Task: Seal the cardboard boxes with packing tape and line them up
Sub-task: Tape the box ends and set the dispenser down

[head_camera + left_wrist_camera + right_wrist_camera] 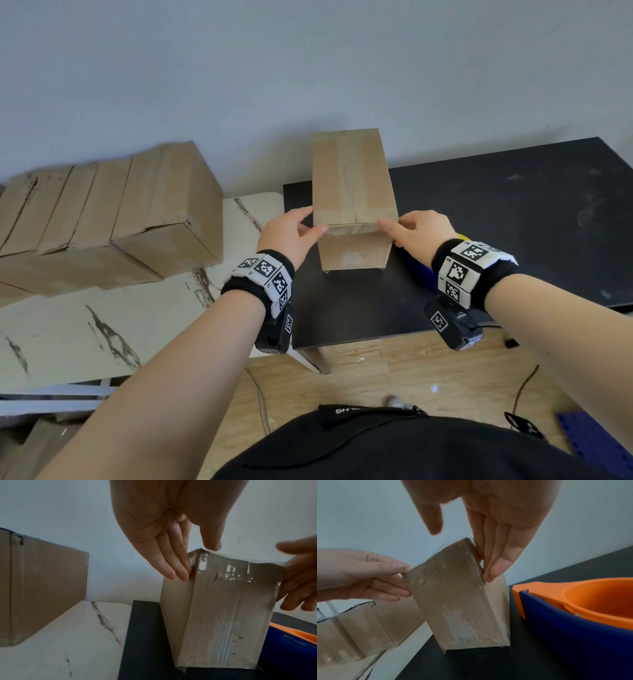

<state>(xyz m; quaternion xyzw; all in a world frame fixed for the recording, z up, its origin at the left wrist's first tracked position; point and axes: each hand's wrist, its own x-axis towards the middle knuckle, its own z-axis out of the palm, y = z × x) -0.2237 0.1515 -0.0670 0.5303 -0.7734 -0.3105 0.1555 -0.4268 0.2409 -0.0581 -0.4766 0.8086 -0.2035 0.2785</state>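
A tall cardboard box [352,178] stands upright on the black table [513,222], with clear tape glinting over its top edge and near face [223,601]. My left hand [294,233] lays straight fingers [171,566] flat on the box's left side, and its thumb sits at the top corner. My right hand [418,233] presses straight fingers [496,563] against the right side, its thumb near the top edge. Right behind my right hand, a blue and orange tape dispenser [573,615] lies on the table.
Several sealed boxes [102,219] stand side by side on a white marbled table [102,325] to the left, which abuts the black one. A grey wall rises close behind. Below are a wooden floor and cables [520,387].
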